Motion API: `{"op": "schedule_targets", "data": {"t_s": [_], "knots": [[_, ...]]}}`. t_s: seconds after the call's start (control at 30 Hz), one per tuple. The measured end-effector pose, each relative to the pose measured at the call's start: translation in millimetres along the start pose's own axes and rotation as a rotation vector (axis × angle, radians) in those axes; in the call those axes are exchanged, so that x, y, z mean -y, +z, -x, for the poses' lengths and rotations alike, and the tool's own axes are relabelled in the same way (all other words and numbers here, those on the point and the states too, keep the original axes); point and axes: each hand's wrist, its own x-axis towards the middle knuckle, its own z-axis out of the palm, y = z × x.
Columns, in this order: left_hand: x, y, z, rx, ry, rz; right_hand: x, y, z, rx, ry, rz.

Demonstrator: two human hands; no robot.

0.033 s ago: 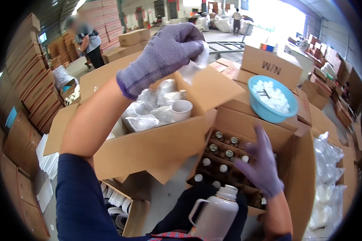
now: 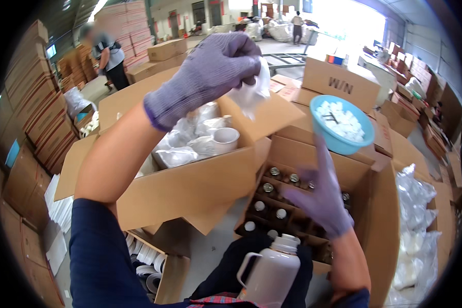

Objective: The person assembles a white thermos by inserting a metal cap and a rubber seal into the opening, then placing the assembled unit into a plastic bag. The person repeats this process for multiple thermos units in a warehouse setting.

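Observation:
My left hand, in a grey-purple knit glove, is raised over an open carton. Its fingers pinch a clear plastic bag, which hangs limp. Inside that carton are several plastic-wrapped pieces and a white cup. My gloved right hand is open, fingers spread and slightly blurred, above a divided carton. Several bottle-like things with silver or white tops stand in its compartments, partly hidden by the hand. A pale handled jug with an open neck leans between my legs.
Beyond the divided carton, a light-blue basin holds several white pieces. Plastic-wrapped items are at the right. A low box of white and dark round parts lies lower left. Stacked cartons and a person stand behind, left.
My right hand has risen a little and shifted left, still spread. The bag in my left hand hangs slightly lower and shows more. The whole view has shifted slightly.

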Motion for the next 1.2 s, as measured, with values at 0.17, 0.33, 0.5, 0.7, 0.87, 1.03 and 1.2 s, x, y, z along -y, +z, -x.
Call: {"op": "schedule_targets", "data": {"t_s": [0.17, 0.33, 0.5, 0.7, 0.87, 1.03, 1.2], "knots": [[-82.4, 40.3, 29.6, -0.086, -0.047, 0.298, -1.9, 34.1, -103.8, -0.121, -0.134, 0.009], [-49.7, 12.1, 30.7, -0.337, 0.019, 0.291, 19.3, 72.6, -152.1, 0.028, 0.100, -0.421], [21.1, -31.6, 30.6, -0.373, 0.083, 0.206, 8.4, 150.9, -203.3, -0.085, 0.120, -0.538], [90.5, 4.0, 128.9, -0.221, 0.209, -0.312, 28.3, 92.4, -226.9, 0.028, -0.006, -1.278], [101.4, 97.9, 171.4, -0.261, 0.158, 0.118, 62.2, 15.1, -188.0, 0.277, -0.141, -0.879], [9.2, 172.8, 154.4, -0.498, 0.253, -0.181, -11.1, -6.0, -160.2, 0.240, -0.217, -0.455], [32.0, 197.2, 147.1, -0.560, -0.076, 0.254, -43.5, -49.8, -58.4, -0.390, 0.331, -0.954]]}}
